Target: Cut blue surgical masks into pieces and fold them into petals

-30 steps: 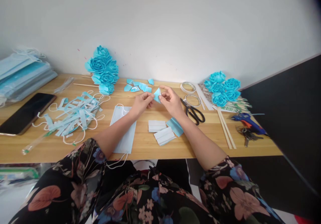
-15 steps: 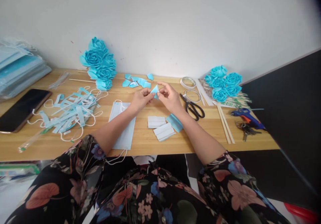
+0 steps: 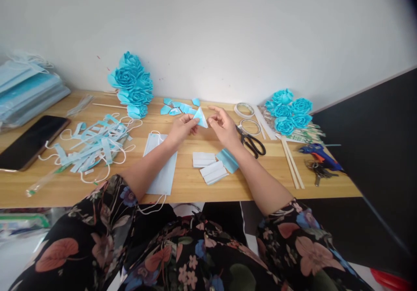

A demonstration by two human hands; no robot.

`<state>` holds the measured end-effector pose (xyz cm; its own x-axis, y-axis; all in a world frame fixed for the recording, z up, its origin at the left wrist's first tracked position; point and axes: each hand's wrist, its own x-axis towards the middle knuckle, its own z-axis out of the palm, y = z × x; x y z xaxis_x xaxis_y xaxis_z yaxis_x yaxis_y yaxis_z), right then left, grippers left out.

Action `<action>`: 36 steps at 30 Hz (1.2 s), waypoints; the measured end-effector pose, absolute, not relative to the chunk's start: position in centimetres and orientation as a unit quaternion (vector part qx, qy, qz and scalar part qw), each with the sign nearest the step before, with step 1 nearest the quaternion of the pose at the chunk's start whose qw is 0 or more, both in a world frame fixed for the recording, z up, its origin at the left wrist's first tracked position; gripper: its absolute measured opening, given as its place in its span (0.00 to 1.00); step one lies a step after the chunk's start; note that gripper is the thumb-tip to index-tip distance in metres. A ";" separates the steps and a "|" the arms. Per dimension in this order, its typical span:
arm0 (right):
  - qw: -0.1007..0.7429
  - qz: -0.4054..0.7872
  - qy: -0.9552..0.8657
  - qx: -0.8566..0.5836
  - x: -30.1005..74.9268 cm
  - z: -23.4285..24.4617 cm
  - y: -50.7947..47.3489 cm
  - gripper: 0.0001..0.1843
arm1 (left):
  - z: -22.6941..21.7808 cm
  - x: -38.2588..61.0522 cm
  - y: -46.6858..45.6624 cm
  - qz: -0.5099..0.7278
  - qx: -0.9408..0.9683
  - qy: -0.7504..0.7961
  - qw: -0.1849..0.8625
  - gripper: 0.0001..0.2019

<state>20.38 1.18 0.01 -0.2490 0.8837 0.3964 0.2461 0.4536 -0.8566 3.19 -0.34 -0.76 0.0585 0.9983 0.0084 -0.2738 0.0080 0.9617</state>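
The left hand [image 3: 180,129], at frame centre, is closed on one corner of a folded blue triangle [image 3: 201,117], held clear of the wooden table [image 3: 202,189], apparently so both faces can be seen. The right hand [image 3: 225,128] is held loosely open just beside it. Scissors [image 3: 250,141] are laid within reach, centre right.

A blue triangle [image 3: 201,117] at the frame's middle is looking like matt, soft nonwoven cloth, creased sharply. The table [image 3: 195,191] is showing smooth, faintly shiny wood grain. Right of centre, scissors [image 3: 250,142] are showing matt black plastic handles. At the left, a phone [image 3: 31,141] is gleaming glossy black.
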 end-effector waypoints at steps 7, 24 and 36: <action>0.437 0.305 -0.763 -0.366 20.8 0.3 1.1 0.19 | -0.2 2.9 -0.5 0.543 0.380 0.363 0.655 0.13; 0.429 0.328 -0.763 -0.357 20.9 -0.2 1.4 0.07 | -0.6 3.1 -0.4 0.535 0.435 0.410 0.597 0.09; 0.426 0.344 -0.769 -0.329 20.9 -0.2 1.4 0.09 | -0.7 2.8 -0.4 0.511 0.380 0.349 0.687 0.11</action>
